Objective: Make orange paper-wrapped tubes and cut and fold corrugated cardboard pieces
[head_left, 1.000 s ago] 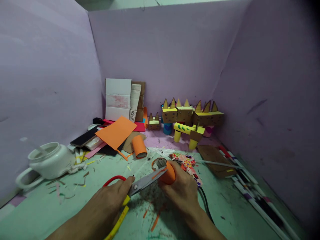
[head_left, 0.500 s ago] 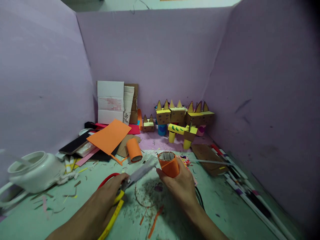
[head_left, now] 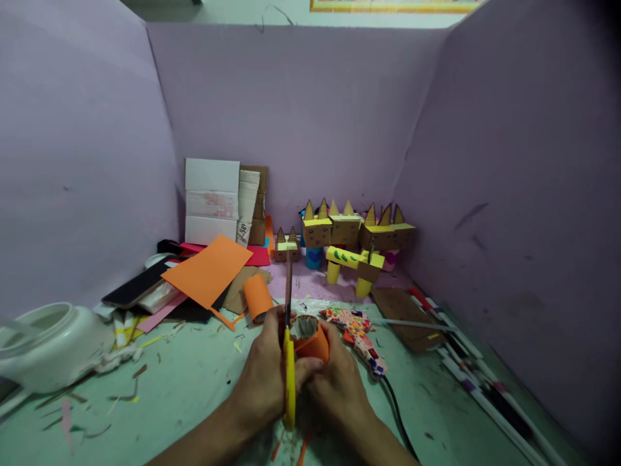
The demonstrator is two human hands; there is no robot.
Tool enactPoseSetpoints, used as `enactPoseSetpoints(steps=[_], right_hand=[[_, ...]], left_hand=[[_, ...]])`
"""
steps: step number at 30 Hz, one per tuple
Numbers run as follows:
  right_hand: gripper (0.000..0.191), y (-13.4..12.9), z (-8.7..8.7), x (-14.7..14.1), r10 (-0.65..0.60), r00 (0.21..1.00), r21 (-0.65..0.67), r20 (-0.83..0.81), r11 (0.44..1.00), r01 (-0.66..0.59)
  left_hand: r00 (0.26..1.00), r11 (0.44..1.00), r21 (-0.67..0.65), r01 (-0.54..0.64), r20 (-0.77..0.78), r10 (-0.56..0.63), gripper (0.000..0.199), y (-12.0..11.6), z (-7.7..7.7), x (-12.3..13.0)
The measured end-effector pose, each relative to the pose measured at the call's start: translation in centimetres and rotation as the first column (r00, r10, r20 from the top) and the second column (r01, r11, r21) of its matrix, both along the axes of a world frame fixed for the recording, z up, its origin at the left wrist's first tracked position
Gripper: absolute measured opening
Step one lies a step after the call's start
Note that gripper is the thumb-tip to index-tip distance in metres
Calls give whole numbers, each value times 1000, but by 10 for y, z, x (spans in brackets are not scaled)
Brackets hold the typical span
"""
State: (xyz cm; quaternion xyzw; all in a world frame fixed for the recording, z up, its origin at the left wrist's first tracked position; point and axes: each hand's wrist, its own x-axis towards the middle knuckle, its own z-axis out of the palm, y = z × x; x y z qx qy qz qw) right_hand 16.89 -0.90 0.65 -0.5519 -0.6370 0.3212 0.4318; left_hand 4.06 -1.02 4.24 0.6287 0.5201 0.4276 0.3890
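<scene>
Orange tube [head_left: 315,345] sits gripped in the right hand [head_left: 340,380], scissors [head_left: 290,382] apparently in the left hand [head_left: 262,375].

Left hand [head_left: 262,372] with scissors [head_left: 289,346], right hand [head_left: 340,377] around an orange tube [head_left: 314,347].
The blades point far; a patterned glue gun [head_left: 359,335] lies to the right, a white pot [head_left: 72,349] near left, orange paper [head_left: 213,268] farther back, and cardboard animals [head_left: 347,233] stand far, right of centre.

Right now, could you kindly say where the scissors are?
In the head view, the scissors are below centre in the left hand, left of the held orange tube.
</scene>
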Motion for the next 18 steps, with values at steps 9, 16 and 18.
enactPoseSetpoints(steps=[9,16,18], right_hand=[[63,-1,21,4,434,690,-21,-579,838,-545],[25,6,26,1,354,855,-99,-379,903,-418],[13,12,22,6,265,924,-100,-276,948,-302]], left_hand=[[911,975,-3,223,357,-207,49,9,0,-22],[986,985,41,165,11,-166,38,7,9,-24],[979,989,111,98,-190,-76,28,12,11,-30]])
